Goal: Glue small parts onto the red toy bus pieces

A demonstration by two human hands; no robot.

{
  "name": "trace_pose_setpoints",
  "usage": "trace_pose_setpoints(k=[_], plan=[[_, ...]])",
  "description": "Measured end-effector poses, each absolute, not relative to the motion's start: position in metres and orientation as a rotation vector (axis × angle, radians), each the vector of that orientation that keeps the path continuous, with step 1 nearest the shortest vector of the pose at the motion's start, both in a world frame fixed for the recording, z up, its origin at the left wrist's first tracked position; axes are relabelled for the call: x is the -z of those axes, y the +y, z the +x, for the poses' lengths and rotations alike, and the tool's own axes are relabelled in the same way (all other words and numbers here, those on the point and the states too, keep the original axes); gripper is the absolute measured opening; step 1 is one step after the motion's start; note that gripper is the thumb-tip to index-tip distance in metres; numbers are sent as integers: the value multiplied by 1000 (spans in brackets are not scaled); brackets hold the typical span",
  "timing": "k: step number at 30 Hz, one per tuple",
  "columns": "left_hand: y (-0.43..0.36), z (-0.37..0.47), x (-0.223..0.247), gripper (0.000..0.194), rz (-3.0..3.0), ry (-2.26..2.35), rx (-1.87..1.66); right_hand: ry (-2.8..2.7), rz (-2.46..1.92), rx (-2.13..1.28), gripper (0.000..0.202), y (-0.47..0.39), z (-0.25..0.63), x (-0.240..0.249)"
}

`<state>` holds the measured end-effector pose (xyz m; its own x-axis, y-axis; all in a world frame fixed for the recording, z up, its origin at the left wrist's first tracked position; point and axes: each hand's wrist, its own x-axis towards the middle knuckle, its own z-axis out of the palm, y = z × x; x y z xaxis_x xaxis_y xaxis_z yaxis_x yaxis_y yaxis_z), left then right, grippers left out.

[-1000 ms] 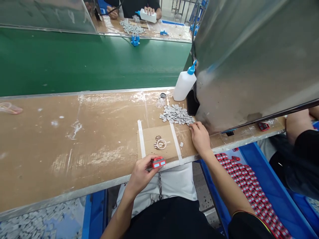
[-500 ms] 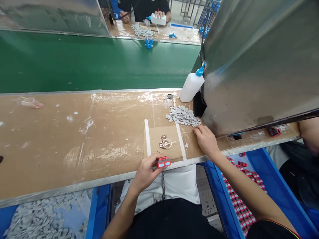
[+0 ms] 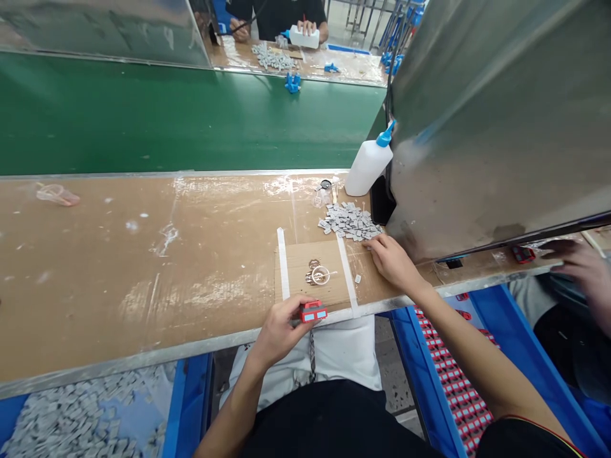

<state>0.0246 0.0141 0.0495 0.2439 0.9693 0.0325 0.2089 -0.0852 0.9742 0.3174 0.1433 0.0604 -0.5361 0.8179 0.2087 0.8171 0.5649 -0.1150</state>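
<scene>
My left hand (image 3: pixel 281 327) pinches a small red toy car part (image 3: pixel 314 311) with light-blue windows at the table's front edge. Fingertips of my right hand (image 3: pixel 391 261) are drawn together at the lower right edge of a pile of small grey flat pieces (image 3: pixel 350 221); whether a piece is between them is hidden. Between the hands, a small clear round cup (image 3: pixel 319 275) with a thin white stick sits on a taped cardboard square (image 3: pixel 296 254). One loose grey piece (image 3: pixel 358 278) lies by the right strip of tape.
A white bottle with blue nozzle (image 3: pixel 367 166) stands behind the pile, beside a metal panel (image 3: pixel 487 127). Below right, a blue bin (image 3: pixel 539 362) holds many red parts; below left are grey pieces (image 3: pixel 71 420). Beyond the green belt (image 3: pixel 167 114) a person holds a bottle (image 3: pixel 304 37).
My right hand has shifted slightly left along the pile's edge. The blue part on the belt has moved a little right. Another person's hand has come in at the right.
</scene>
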Motion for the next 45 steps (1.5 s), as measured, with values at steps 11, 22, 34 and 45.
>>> trace_pose_setpoints(k=[11, 22, 34, 45], plan=[[14, 23, -46, 17, 1579, 1147, -980, -2459, -1426, 48, 25, 152, 313, -50], [17, 20, -43, 44, 1727, 987, -1042, -1863, -1233, -936, 11, 66, 266, -109], [13, 23, -39, 25, 1428, 1043, -944, -1794, -1220, -1247, 17, 40, 226, -80], [12, 20, -41, 19, 1522, 1086, -910, -1848, -1151, -1139, 12, 31, 221, -73]])
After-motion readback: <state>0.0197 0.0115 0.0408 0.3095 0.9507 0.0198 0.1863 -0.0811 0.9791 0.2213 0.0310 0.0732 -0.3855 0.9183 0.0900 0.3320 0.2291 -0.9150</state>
